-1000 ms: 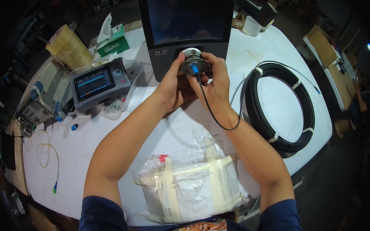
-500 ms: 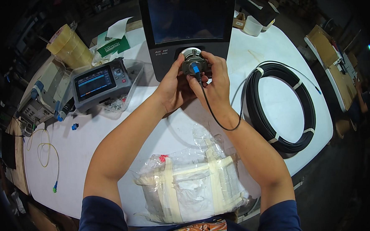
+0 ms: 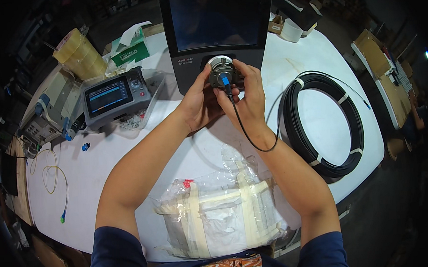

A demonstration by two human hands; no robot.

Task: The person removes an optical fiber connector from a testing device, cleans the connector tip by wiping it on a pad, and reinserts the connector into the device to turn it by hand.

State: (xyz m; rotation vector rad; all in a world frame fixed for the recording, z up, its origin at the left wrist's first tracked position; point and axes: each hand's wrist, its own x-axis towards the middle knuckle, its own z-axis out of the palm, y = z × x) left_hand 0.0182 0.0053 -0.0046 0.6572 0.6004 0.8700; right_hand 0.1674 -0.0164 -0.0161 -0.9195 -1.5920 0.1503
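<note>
A round metal connector holder (image 3: 221, 65) sits at the front of a black machine (image 3: 184, 70) with a dark screen. Plugged into the holder, a blue fibre connector (image 3: 225, 78) faces me with a thin black cable behind it. My left hand (image 3: 199, 105) grips the holder's left side, thumb on its rim and other fingers partly hidden. From the right, my right hand (image 3: 249, 100) closes on the same holder, its index finger along the upper side and its thumb below near the connector. The cable loops down across my right wrist.
At right lies a black cable coil (image 3: 293, 129) bound with pale ties. Left stand a handheld tester (image 3: 95, 123) on a clear plastic bin, a grey instrument (image 3: 53, 113), tape rolls (image 3: 76, 53) and a wipes box (image 3: 131, 54). A taped plastic-wrapped bundle (image 3: 223, 225) lies nearest me.
My hands stay on the holder with only slight finger shifts. The whole view has moved very slightly; nothing was let go.
</note>
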